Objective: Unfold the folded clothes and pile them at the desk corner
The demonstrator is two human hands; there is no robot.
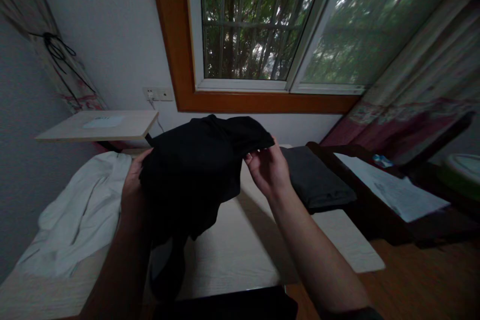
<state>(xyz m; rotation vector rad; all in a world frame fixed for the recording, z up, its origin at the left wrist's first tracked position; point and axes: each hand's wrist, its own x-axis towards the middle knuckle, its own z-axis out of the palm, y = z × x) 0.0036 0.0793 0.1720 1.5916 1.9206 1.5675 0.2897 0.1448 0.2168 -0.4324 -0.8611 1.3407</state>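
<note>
A black garment [191, 160] hangs bunched between my two hands above the light wooden table [240, 255]; its exact kind does not show. My left hand [133, 187] grips the garment's left side, its fingertips hidden behind the cloth. On the right, my right hand [267, 165] pinches a sleeve-like end of it between thumb and fingers. A white garment [82, 210] lies loosely spread on the table to the left. Dark grey folded cloth [315, 177] rests at the table's right side, just beyond my right hand.
At the back left stands a small raised wooden shelf [101, 127] with a paper on it. Behind the table is a window [262, 25] with a brown frame. Right of the table, a dark wooden surface [363, 200] bears a large white sheet [390, 187].
</note>
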